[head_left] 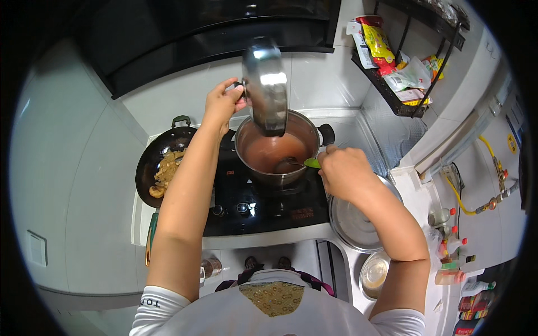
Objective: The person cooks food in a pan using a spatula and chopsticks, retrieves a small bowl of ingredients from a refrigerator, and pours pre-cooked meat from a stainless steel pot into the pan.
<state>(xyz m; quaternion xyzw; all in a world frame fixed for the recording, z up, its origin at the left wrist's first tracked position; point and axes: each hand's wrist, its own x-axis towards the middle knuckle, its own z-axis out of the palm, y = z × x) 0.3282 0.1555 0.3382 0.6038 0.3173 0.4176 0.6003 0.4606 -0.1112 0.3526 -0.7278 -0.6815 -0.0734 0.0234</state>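
A steel pot (283, 178) with dark side handles stands on the black cooktop (263, 210), holding reddish-brown liquid (268, 149). Over its back part a shiny metal lid (269, 92) is tilted nearly upright. My left hand (222, 105) grips the lid by its dark knob at the left side. At the pot's right rim, my right hand (346, 171) is closed around the green handle of a ladle (312, 163). The ladle's bowl dips into the liquid near the front wall and is partly hidden there.
To the left sits a black wok (147, 168) with brown food (166, 171), partly behind my left forearm. A large round metal lid or tray (353, 224) and a metal bowl (374, 275) lie right. Bottles (448, 246) line the right side; a rack (386, 92) holds packets above.
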